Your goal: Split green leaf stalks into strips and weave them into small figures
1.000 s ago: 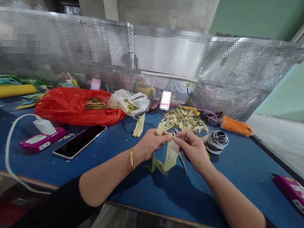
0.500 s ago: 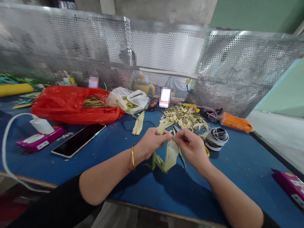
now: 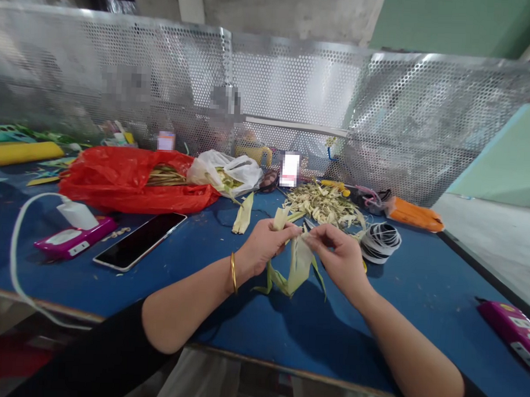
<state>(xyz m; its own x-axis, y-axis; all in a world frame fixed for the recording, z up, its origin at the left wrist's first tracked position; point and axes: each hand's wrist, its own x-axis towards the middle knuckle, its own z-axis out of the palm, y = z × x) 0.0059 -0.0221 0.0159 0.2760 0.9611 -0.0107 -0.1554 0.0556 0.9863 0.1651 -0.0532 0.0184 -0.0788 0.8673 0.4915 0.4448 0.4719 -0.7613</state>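
Pale green corn husk [image 3: 301,263] hangs in folded strips between my two hands, its lower ends just above the table. My left hand [image 3: 267,243], with a gold bangle at the wrist, pinches the husk at its upper part; one piece sticks up past the thumb. My right hand [image 3: 336,250] pinches the husk's top edge with thumb and fingertips, close beside the left fingertips. Behind the hands lies a heap of husk scraps [image 3: 325,203]. Scissors are partly hidden behind my right hand, with a bit of blade and yellow handle showing. A single husk piece [image 3: 243,214] lies left of them.
A spool of white and black cord [image 3: 380,243] stands at the right. Leftward are a phone [image 3: 140,241], a purple power strip [image 3: 74,238] with a white cable, a red plastic bag [image 3: 104,178] and a white bag [image 3: 226,173]. A perforated metal screen [image 3: 290,78] closes the back.
My right hand has shifted slightly away from the left one, its fingertips now a little apart from the left fingertips along the husk's edge. The whole view has moved slightly.
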